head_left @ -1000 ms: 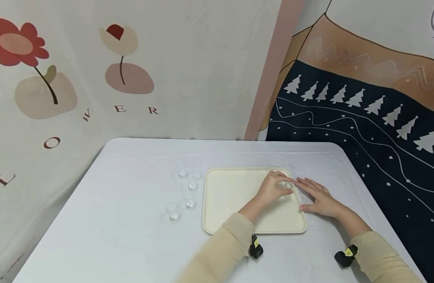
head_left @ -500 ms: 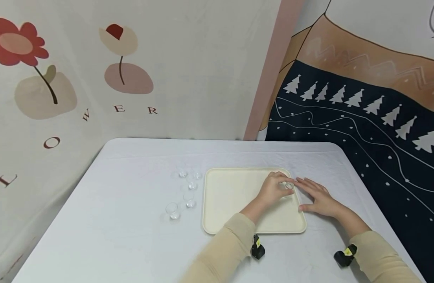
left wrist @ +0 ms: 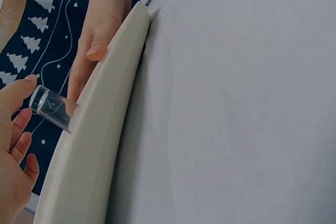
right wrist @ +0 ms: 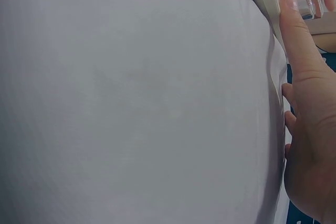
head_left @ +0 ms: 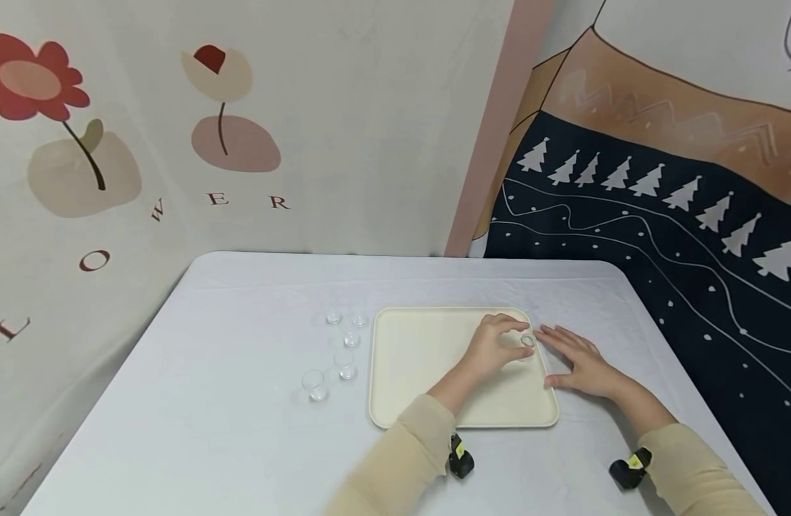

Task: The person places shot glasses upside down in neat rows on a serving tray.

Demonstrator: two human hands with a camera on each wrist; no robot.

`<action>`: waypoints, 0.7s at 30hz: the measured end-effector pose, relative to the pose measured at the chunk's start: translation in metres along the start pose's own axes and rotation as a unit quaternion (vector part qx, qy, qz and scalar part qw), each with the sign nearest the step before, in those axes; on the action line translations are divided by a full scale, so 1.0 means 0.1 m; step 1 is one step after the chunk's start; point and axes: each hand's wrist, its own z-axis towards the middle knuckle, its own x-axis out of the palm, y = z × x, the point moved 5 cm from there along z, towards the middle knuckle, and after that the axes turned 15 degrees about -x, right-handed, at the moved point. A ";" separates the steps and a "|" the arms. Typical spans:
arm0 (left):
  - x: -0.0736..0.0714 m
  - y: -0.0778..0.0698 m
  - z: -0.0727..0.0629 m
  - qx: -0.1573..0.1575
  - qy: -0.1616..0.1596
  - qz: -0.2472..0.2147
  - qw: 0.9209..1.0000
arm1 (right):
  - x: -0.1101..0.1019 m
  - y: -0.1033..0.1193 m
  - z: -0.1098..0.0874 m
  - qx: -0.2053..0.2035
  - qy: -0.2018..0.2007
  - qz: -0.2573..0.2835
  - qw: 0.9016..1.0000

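A small clear glass [head_left: 527,341] stands upside down near the right edge of the cream tray [head_left: 421,365], its thick base facing up. My left hand [head_left: 489,350] is around it with thumb and forefinger parted, and a gap shows on the head view. In the left wrist view the glass [left wrist: 52,108] has its mouth on the tray, close by the left fingertips. My right hand [head_left: 582,364] lies at the tray's right side with fingers extended, its thumb at the rim. Part of the glass [right wrist: 315,7] appears beyond the right thumb in the right wrist view.
Several clear glasses, among them the nearest glass [head_left: 316,387] and a farther glass [head_left: 351,338], stand upright on the white tablecloth [head_left: 208,401] left of the tray. A printed curtain [head_left: 370,129] hangs behind the table, and a dark tree-patterned cloth [head_left: 627,215] is at the right.
My left thumb and forefinger have parted from the glass, and the left hand has drawn slightly to the left. The glass stays on the tray. The right hand has hardly moved.
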 end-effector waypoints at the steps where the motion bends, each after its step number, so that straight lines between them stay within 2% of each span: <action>1: -0.02 0.00 -0.01 -0.004 0.001 -0.007 1.000 | 0.00 0.00 0.00 0.001 0.000 0.000 1.000; 8: -0.14 0.03 -0.07 -0.032 0.003 -0.037 0.999 | 0.01 -0.02 0.00 0.007 0.001 0.005 1.000; 13: -0.26 0.00 -0.12 -0.020 -0.007 -0.061 0.998 | 0.02 -0.04 0.00 0.013 0.001 0.008 1.000; 21: -0.47 -0.07 -0.22 -0.011 -0.016 -0.060 0.998 | 0.01 -0.03 0.00 0.021 0.003 0.007 1.000</action>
